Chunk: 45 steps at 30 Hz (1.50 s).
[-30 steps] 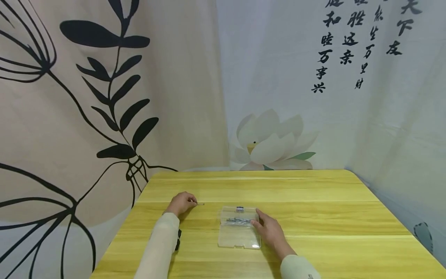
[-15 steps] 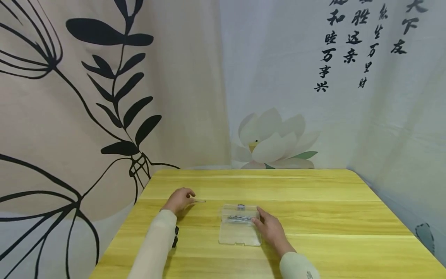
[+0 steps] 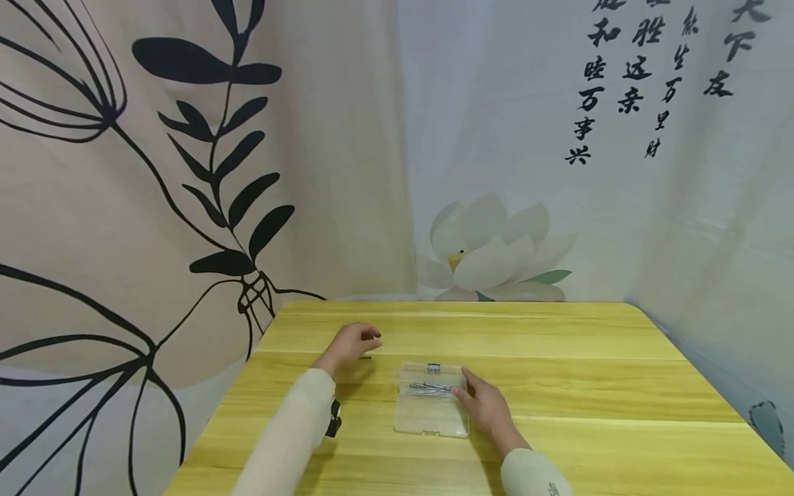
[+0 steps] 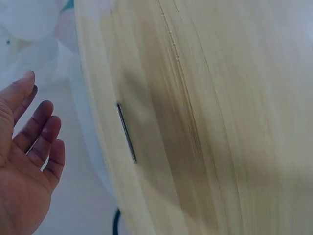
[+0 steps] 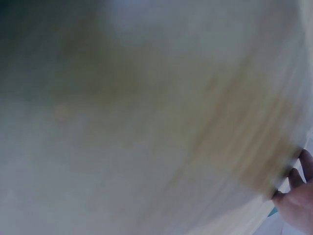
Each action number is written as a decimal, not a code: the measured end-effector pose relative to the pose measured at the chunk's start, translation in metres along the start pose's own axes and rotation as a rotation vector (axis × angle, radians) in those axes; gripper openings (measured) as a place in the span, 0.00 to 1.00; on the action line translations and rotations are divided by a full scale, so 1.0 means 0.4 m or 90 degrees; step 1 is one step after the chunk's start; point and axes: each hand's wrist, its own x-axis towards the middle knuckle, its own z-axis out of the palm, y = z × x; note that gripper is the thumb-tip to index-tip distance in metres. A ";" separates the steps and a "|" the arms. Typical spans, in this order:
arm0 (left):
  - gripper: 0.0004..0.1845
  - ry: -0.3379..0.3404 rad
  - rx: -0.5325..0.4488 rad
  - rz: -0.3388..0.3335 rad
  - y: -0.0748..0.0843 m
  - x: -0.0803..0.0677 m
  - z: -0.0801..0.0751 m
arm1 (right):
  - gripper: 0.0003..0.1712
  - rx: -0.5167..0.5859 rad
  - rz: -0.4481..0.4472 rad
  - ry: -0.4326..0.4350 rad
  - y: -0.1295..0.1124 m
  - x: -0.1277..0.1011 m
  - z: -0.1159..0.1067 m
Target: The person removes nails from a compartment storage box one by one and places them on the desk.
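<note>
Beside the clear box (image 3: pixel 432 408) on the tabletop (image 3: pixel 589 386), my right hand (image 3: pixel 485 406) rests with fingers relaxed; my left hand (image 3: pixel 350 342) hovers empty above a loose nail (image 3: pixel 364 357). A clumsy pinch could roll it away.

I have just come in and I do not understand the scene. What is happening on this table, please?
A person sits at a yellow wooden table with both hands on it. The right hand rests at the right edge of a clear plastic box that holds several nails. The left hand is raised just above the table, fingers relaxed and holding nothing. One loose nail lies on the table beside that hand.
</note>
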 end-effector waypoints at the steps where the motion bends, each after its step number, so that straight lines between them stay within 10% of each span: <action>1: 0.12 -0.004 -0.007 0.004 0.007 0.001 0.006 | 0.31 0.002 0.004 -0.001 0.000 0.000 0.001; 20: 0.09 -0.087 -0.035 0.090 0.109 -0.012 0.097 | 0.31 0.010 0.005 0.004 0.002 0.001 -0.002; 45: 0.06 -0.114 -0.053 0.090 0.112 -0.030 0.194 | 0.31 0.010 0.004 0.002 0.004 0.006 0.003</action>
